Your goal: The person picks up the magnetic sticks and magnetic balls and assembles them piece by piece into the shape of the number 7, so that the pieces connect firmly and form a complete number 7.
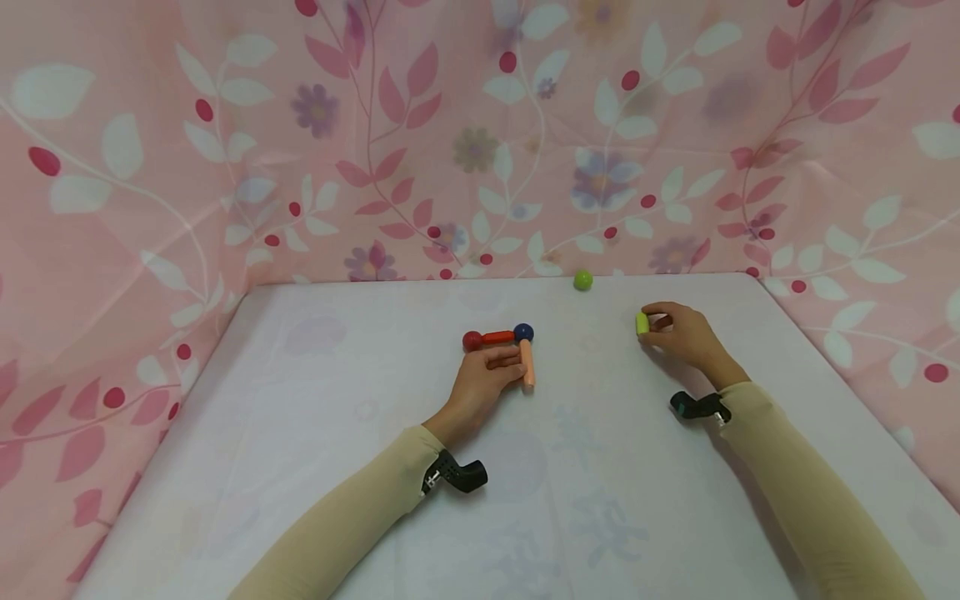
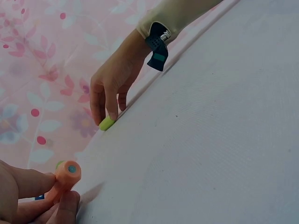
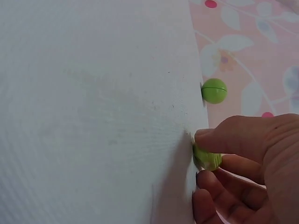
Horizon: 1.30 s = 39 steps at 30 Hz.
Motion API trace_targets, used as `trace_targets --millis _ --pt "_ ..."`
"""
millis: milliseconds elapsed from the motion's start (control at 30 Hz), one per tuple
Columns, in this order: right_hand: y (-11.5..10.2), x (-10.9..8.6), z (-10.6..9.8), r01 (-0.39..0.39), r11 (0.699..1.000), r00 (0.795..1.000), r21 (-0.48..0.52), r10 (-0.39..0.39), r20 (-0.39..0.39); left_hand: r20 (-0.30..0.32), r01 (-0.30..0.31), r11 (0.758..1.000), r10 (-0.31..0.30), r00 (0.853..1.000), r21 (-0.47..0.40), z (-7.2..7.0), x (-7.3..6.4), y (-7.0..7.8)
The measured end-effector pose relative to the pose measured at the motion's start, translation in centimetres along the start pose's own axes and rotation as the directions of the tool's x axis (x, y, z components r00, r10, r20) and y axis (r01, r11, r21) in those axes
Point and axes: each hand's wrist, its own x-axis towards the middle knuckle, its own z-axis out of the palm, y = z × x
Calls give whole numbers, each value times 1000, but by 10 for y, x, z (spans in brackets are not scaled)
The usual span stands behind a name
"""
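Observation:
My left hand (image 1: 480,383) pinches an orange magnetic stick (image 1: 527,364) between thumb and fingers, its metal-tipped end turned to the left wrist camera. The stick's far end meets a dark blue ball (image 1: 523,332). From that ball a red stick (image 1: 498,337) runs left to a red ball (image 1: 472,341), making a bent chain. Over at the right, my right hand (image 1: 681,335) pinches a short yellow-green stick (image 1: 642,323) by thumb and fingertips, close to the tabletop. In the right wrist view this stick (image 3: 208,157) is partly hidden by the thumb.
A green ball (image 1: 583,280) lies at the back edge of the white-covered table (image 1: 315,500). Behind the table hangs a pink floral cloth (image 1: 465,100). Each sleeve cuff carries a black wrist camera, the left one (image 1: 461,475) low over the table.

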Motion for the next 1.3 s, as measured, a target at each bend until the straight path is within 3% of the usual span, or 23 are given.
trace_targets --millis 433,833,1100,1300 --pt "-7 -8 6 -72 988 997 134 71 8 20 -16 1000 16 1000 -7 -2 -1 -1" --pt "-36 -28 21 1 937 1000 349 -5 10 22 -23 1000 23 1000 16 -2 0 -1" --pt "-58 -38 34 74 921 997 383 -79 -2 19 -25 1000 24 1000 19 -2 1 -2" --pt "-75 -45 40 109 890 993 443 -116 -10 18 -25 999 25 1000 19 -3 0 -3"
